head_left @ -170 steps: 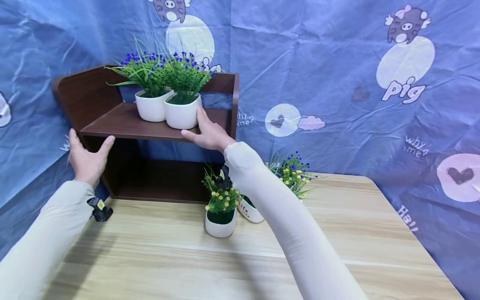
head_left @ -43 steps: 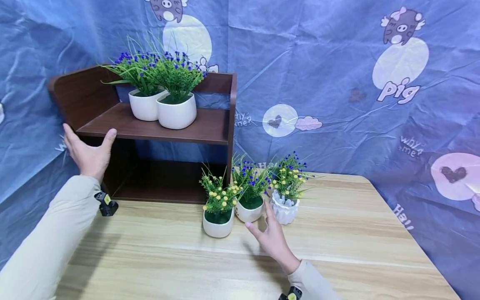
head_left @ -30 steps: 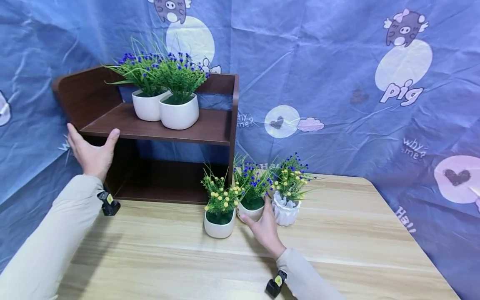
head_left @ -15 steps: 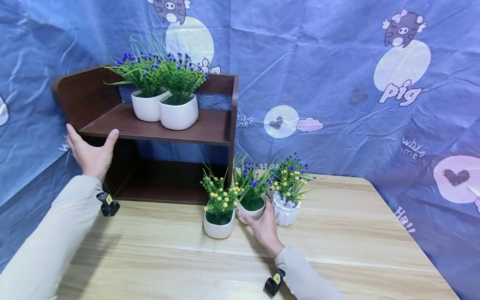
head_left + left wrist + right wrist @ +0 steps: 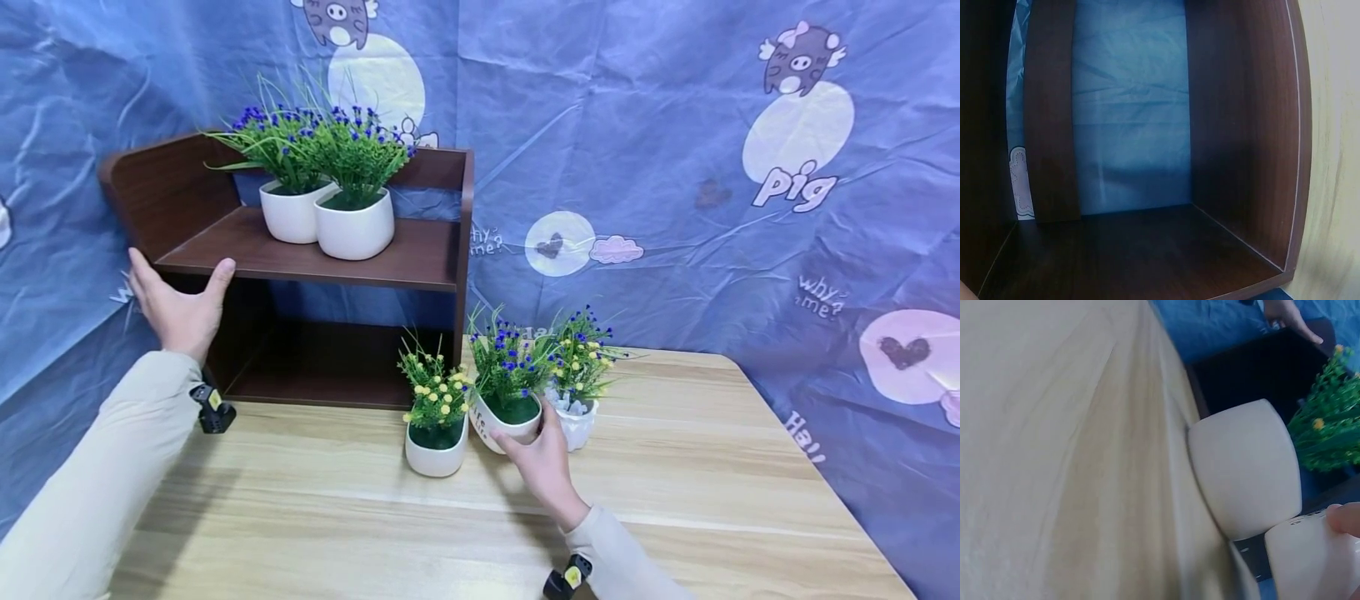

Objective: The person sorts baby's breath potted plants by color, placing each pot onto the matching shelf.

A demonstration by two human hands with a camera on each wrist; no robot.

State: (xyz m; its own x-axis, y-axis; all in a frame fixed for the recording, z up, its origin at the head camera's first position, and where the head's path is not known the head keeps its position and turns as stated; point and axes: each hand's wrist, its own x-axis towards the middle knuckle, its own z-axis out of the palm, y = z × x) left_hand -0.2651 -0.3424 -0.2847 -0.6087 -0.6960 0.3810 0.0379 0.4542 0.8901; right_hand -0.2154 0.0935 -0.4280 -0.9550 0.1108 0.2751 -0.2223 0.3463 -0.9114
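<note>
Right fingers (image 5: 552, 423) hold a pot (image 5: 522, 431) marked, seemingly, "Life"; left fingers (image 5: 146, 279) spread wide; backdrop (image 5: 675, 125) reads "pig".

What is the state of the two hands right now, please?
Left hand: open, fingers spread, at the left side of the brown shelf.
Right hand: closed, holding the lettered white pot of blue flowers.

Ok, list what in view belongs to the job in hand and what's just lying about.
Part of the job, it seems:
Lettered pot, in the right hand
Brown shelf, with the left hand at its side
Front pot and rear pot, both up on the shelf
Probably the yellow-flowered pot and fluted pot

Just surroundings:
Table
Blue printed cloth
</note>
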